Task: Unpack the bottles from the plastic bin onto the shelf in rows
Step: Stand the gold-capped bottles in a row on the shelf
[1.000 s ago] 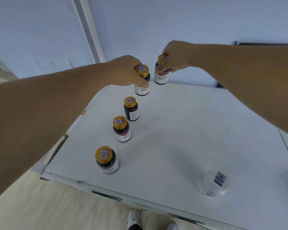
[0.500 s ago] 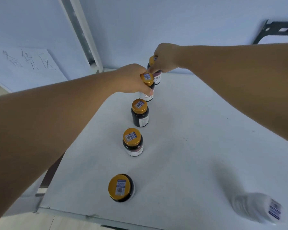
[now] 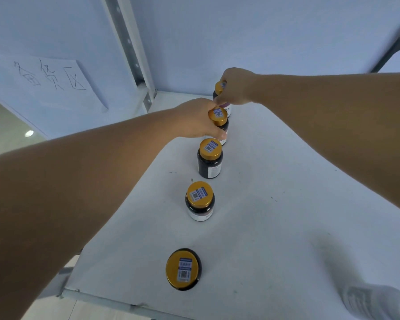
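Left grip: your left hand is curled round the left bottle, fingers behind it and thumb across its front below the gold cap.
Right grip: your right hand pinches the right bottle by its gold cap, from above and from the right.
Left bottle: upright, just behind the mid bottle. Its base is hidden by that bottle's cap, so you cannot tell whether it is on the shelf.
Right bottle: upright, two places behind the mid bottle and last in the row. Its base is hidden too.
Mid bottle: dark glass, gold cap with a blue code sticker, standing free on the shelf.
Second bottle: same kind, next in front of the mid bottle, with a gap between.
Front bottle: farther in front of the mid bottle, near the shelf's edge, seen almost cap-on.
White bottle: well to the right and front of the mid bottle, blurred at the frame's corner.
Post: grey upright behind and left of the mid bottle, at the shelf's back corner.
Sign: handwritten sheet, farther left than the post.
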A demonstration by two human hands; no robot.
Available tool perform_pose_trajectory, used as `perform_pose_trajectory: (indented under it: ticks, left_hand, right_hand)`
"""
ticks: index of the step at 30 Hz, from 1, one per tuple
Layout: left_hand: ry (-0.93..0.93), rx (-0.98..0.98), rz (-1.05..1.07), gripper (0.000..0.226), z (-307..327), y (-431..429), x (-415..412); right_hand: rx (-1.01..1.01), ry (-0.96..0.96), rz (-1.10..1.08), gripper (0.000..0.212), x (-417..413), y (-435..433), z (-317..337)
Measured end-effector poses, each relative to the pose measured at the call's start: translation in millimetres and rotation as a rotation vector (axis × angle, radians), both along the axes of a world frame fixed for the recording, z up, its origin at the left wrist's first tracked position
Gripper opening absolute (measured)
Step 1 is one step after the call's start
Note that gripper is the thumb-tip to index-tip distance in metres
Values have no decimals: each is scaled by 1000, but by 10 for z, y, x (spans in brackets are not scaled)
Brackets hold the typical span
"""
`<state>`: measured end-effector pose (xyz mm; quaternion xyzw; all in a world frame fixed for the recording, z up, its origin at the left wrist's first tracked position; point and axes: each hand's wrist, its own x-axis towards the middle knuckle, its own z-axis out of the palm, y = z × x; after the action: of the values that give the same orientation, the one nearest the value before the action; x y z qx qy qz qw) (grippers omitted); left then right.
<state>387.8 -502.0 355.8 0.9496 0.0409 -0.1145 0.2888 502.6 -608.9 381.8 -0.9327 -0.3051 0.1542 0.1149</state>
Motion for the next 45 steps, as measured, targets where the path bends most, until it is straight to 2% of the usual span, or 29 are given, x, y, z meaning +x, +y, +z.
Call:
perform_pose_trajectory:
  ticks: [4, 7, 8, 10, 11, 14, 15, 18, 23, 28, 35, 42, 45]
  left_hand:
    - [-43, -49, 19, 40, -16, -9, -4]
    - [-42, -72, 30, 55, 18, -20, -50]
    - [-25, -64, 32, 53, 32, -8, -53]
    - [-5, -25, 45, 41, 88, 34, -51]
    - [1, -9, 59, 45, 131, 61, -52]
    - [-22, 30, 173, 77, 312, 116, -93]
    - [-56, 50, 201, 80, 377, 126, -111]
    - [-145, 104, 246, 73, 593, 106, -175]
    - [-159, 233, 195, 69, 903, -116, -276]
    - [-199, 278, 146, 67, 1114, -553, -261]
    - [-273, 248, -69, 65, 1372, -1384, -32]
    - [-325, 145, -421, 63, 1600, -2701, 23]
    - [-358, 141, -610, 64, 1717, -3464, -144]
  right_hand:
    - [38, 35, -21, 33, -28, 22, -30]
    - [94, 79, -48, 30, -68, -10, -14]
    - [113, 85, -57, 33, -80, -39, 7]
    - [130, 66, -65, 57, -91, -112, 73]
    - [121, 33, -62, 64, -82, -152, 110]
    - [88, -41, -30, 69, -55, -282, 254]
    - [80, -58, -16, 70, -42, -337, 308]
    - [80, -117, 16, 66, -36, -531, 462]
    - [38, -89, 67, 68, -100, -901, 627]
    - [10, -91, 97, 71, -232, -1357, 807]
    - [18, -128, -65, 70, -595, -2342, 1157]
    - [22, -211, -453, 60, -1323, -3774, 1464]
    - [1, -245, -625, 50, -1800, -4499, 1612]
